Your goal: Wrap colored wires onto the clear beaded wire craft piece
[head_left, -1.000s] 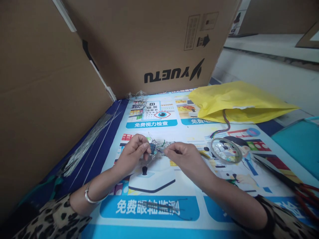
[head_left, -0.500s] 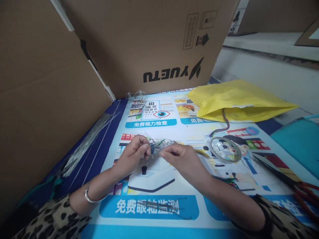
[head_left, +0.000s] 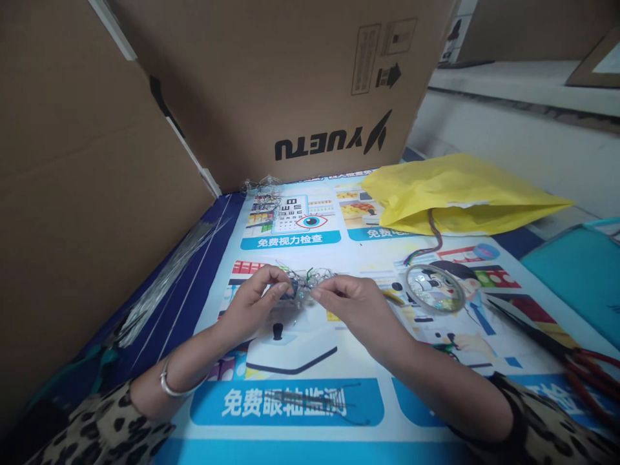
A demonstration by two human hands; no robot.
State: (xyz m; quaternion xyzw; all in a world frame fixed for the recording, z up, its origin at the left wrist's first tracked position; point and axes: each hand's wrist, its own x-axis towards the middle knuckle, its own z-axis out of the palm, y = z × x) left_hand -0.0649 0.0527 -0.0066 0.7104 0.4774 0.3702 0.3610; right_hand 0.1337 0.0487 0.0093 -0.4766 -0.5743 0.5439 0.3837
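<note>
fingers pinched on both ends of the wire piece (head_left: 303,284), mid-frame.

i judge i'm at fine shaping: my left hand (head_left: 256,300) clamps its left end, my right hand (head_left: 363,310) has thumb and finger together on its right edge; which strand is too small to tell. the next move seems to call for a steady left pinch and small right fingertip work. right of centre, the ring (head_left: 438,311) sits near the bag (head_left: 455,187); wires (head_left: 162,284) lie at left. the scissors (head_left: 533,329), lower right, could catch my right sleeve (head_left: 537,413).

Leopard-print sleeves (head_left: 113,420), silver bangle (head_left: 165,383)
</note>
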